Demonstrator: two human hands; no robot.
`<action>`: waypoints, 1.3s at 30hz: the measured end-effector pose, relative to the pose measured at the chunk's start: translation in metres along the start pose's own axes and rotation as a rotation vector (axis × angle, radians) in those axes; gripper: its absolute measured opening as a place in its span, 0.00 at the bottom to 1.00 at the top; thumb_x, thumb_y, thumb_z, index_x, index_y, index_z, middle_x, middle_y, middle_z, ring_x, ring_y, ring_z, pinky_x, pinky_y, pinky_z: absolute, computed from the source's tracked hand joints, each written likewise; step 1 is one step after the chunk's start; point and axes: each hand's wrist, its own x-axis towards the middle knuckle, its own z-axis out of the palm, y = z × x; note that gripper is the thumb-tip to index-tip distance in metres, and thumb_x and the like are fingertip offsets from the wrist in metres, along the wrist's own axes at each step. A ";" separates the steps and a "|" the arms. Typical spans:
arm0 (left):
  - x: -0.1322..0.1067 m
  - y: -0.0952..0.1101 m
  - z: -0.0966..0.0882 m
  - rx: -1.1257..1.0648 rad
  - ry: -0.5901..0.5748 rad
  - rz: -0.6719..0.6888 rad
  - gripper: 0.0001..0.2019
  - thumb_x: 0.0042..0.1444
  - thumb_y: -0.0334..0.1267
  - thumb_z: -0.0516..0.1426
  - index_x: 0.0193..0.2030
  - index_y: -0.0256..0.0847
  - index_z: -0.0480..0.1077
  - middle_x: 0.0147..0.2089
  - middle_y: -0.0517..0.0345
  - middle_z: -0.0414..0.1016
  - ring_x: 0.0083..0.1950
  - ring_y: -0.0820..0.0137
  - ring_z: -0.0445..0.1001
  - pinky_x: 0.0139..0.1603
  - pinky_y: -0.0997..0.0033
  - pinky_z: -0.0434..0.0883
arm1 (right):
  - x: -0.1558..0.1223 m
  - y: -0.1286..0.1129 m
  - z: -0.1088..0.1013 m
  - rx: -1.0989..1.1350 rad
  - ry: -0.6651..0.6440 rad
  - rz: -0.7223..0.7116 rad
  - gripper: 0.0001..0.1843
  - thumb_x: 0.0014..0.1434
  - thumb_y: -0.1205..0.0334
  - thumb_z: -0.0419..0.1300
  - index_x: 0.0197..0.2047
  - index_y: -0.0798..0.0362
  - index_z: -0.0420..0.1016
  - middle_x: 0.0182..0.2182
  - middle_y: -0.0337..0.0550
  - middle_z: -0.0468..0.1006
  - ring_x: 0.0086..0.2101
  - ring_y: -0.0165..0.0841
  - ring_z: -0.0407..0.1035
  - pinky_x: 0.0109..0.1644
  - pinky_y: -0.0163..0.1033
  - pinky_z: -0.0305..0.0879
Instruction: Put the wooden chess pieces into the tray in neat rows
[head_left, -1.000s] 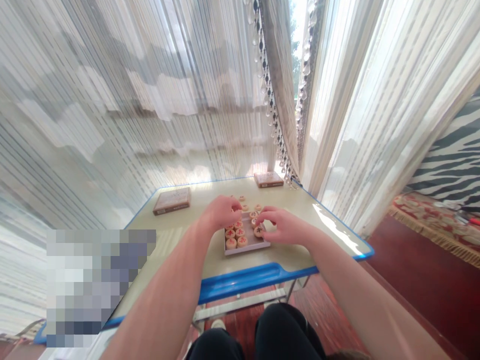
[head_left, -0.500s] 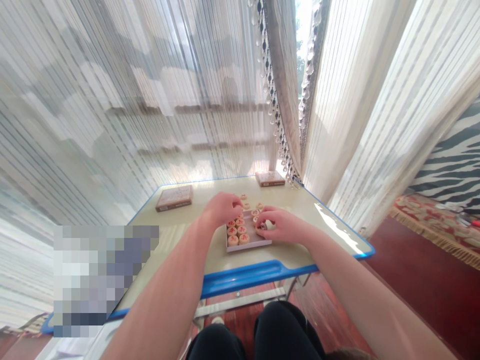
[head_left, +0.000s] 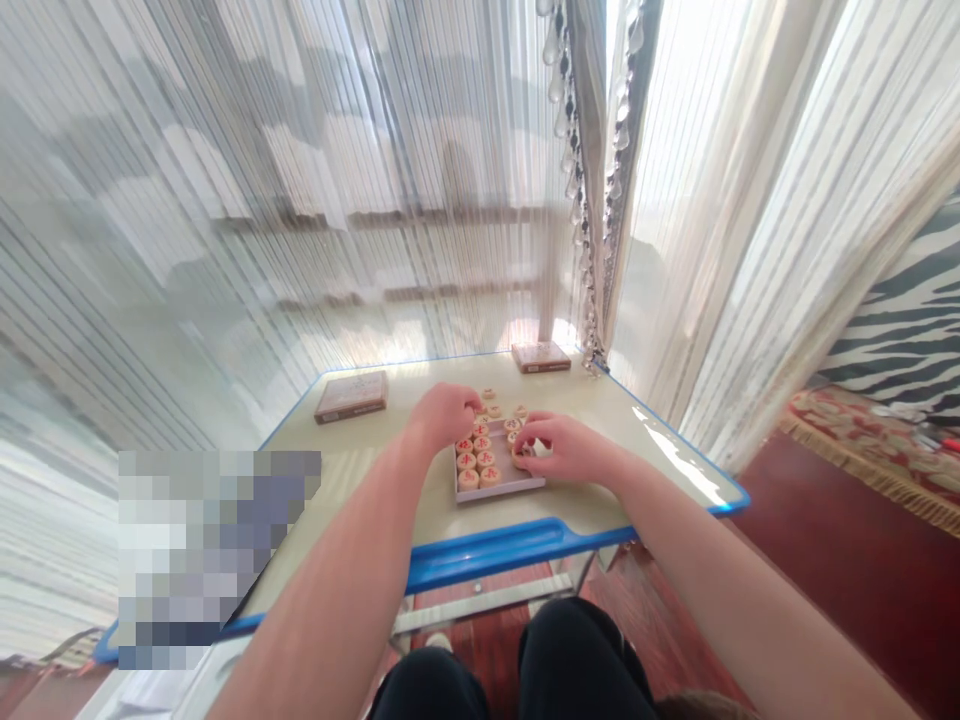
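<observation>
A shallow white box (head_left: pixel 501 490) on the table holds round wooden Chinese chess pieces. Two columns of red-marked pieces (head_left: pixel 466 461) stand along its left side. My right hand (head_left: pixel 577 450) reaches over the box's right side, thumb and fingers closed around a chess piece (head_left: pixel 520 460) low in the box. Just behind that piece are other pieces with darker marks (head_left: pixel 512 427). At the box's far left corner is my left hand (head_left: pixel 444 414), its fingers curled and pinched together. Whatever those fingers may hold is hidden.
Several loose chess pieces (head_left: pixel 493 411) lie on the table beyond the box. A flat brown box (head_left: pixel 351 396) rests at the back left and another brown box (head_left: pixel 541 357) at the back right. The table has a raised blue edge (head_left: pixel 487 550); string curtains (head_left: pixel 420 250) hang behind it.
The chess piece in my right hand has gone from tilted to lying flatter and lower in the box. My left hand's fingers have drawn slightly back from the red-marked pieces.
</observation>
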 end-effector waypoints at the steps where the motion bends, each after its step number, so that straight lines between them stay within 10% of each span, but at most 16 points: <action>1: 0.000 0.000 0.000 0.002 -0.003 0.004 0.17 0.48 0.31 0.49 0.36 0.43 0.77 0.35 0.59 0.79 0.36 0.67 0.74 0.39 0.71 0.68 | 0.000 0.000 0.000 0.000 0.005 0.003 0.06 0.50 0.64 0.60 0.33 0.52 0.75 0.30 0.37 0.69 0.28 0.26 0.62 0.35 0.32 0.59; 11: 0.004 -0.014 0.001 -0.021 0.111 -0.101 0.19 0.53 0.32 0.46 0.45 0.41 0.74 0.46 0.54 0.77 0.48 0.64 0.72 0.50 0.69 0.66 | 0.003 0.005 -0.002 -0.043 0.116 0.065 0.07 0.53 0.61 0.57 0.34 0.52 0.75 0.30 0.38 0.70 0.27 0.27 0.61 0.34 0.34 0.59; 17: 0.008 -0.038 0.019 -0.041 -0.046 -0.198 0.19 0.48 0.29 0.50 0.46 0.42 0.74 0.48 0.54 0.76 0.49 0.65 0.71 0.51 0.71 0.66 | 0.008 0.026 0.006 -0.063 0.364 0.239 0.24 0.58 0.54 0.52 0.56 0.53 0.62 0.37 0.45 0.71 0.37 0.34 0.65 0.43 0.41 0.62; 25: 0.007 -0.032 0.016 -0.175 -0.051 -0.162 0.18 0.51 0.31 0.49 0.44 0.39 0.75 0.43 0.54 0.77 0.46 0.64 0.73 0.51 0.67 0.67 | 0.017 0.049 0.017 -0.203 0.175 0.242 0.20 0.59 0.70 0.45 0.49 0.52 0.73 0.49 0.45 0.73 0.51 0.35 0.62 0.58 0.43 0.54; 39: 0.009 -0.045 0.025 -0.170 -0.004 -0.150 0.18 0.47 0.28 0.49 0.39 0.41 0.77 0.49 0.53 0.72 0.47 0.66 0.70 0.53 0.68 0.66 | 0.017 0.048 0.017 -0.087 0.211 0.324 0.19 0.58 0.66 0.47 0.51 0.52 0.68 0.49 0.46 0.72 0.50 0.36 0.63 0.57 0.47 0.54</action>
